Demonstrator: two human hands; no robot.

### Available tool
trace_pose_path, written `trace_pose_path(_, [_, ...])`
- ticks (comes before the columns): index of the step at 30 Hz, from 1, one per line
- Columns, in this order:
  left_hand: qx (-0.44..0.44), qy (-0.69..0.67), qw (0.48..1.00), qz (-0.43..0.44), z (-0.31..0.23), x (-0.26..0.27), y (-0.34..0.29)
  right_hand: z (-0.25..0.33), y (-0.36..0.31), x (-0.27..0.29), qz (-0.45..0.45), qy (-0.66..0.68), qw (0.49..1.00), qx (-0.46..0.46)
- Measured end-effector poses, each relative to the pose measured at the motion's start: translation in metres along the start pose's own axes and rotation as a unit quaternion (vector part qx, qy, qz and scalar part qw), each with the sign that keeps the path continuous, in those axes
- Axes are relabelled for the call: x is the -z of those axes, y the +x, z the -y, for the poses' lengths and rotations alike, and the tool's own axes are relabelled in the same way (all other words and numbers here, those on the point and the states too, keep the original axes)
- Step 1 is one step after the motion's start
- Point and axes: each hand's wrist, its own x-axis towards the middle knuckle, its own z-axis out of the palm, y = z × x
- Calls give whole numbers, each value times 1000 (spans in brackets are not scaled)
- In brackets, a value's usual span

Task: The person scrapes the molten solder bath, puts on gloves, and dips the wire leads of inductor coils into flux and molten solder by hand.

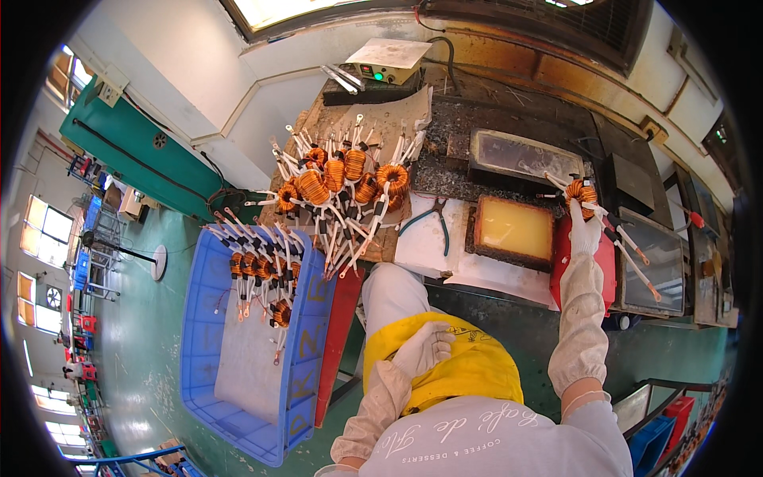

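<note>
Right hand (586,230) is gripping a coil (581,193), 3 o'clock; left hand (425,350) is resting, fingers curled, 5 o'clock. Apparently handling one coil; next move likely needing leads (633,245) controlled.

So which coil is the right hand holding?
The rightmost coil, in the right hand; other coils sit on the table or in the blue crate.

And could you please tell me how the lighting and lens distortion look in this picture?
In the head view, straight edges bow toward the black rim; there too, the top window is washed out, while the copper coil in the right hand shows distinct windings.
</note>
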Motion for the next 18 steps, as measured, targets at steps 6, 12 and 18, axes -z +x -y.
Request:
trace_pose_path(6, [0, 1, 1000, -5, 0, -2, 0, 5, -3, 0, 6, -11, 1000, -17])
trace_pose_path(12, [0, 5, 1000, -9, -1, -2, 0, -9, 4, -1, -15, -13, 1000, 20])
trace_pose_path(18, [5, -3, 1000, -1, -1, -1, 0, -8, 5, 0, -4, -7, 1000, -2])
